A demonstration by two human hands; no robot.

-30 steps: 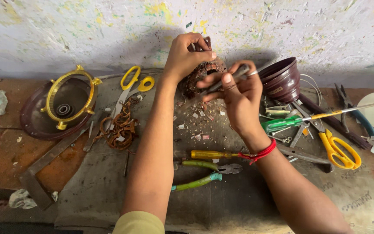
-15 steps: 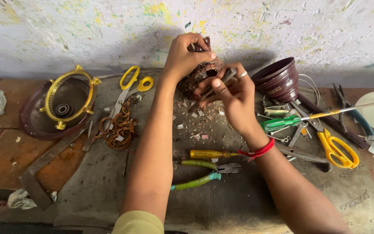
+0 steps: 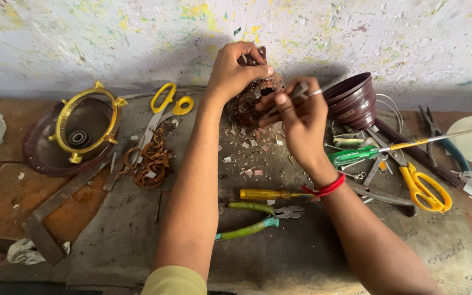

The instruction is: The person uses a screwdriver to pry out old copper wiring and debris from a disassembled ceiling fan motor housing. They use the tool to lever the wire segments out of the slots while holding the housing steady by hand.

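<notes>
My left hand (image 3: 237,71) grips the top of a rusty brown wound motor part (image 3: 252,101) that stands on the mat against the wall. My right hand (image 3: 296,117) pinches a thin metal tool (image 3: 312,93) and holds its tip against the side of the part. A red thread band (image 3: 324,188) circles my right wrist. Small chips and scraps (image 3: 247,150) lie on the mat just below the part.
Green-handled pliers (image 3: 252,226) and a yellow screwdriver (image 3: 266,194) lie between my arms. Left: yellow scissors (image 3: 165,106), a copper wire tangle (image 3: 151,158), a gold ring on a dark dish (image 3: 86,123). Right: maroon cup (image 3: 353,101), green screwdriver (image 3: 356,155), yellow scissors (image 3: 424,188).
My right hand has shifted slightly on the thin tool against the part. My left hand keeps its grip on the part.
</notes>
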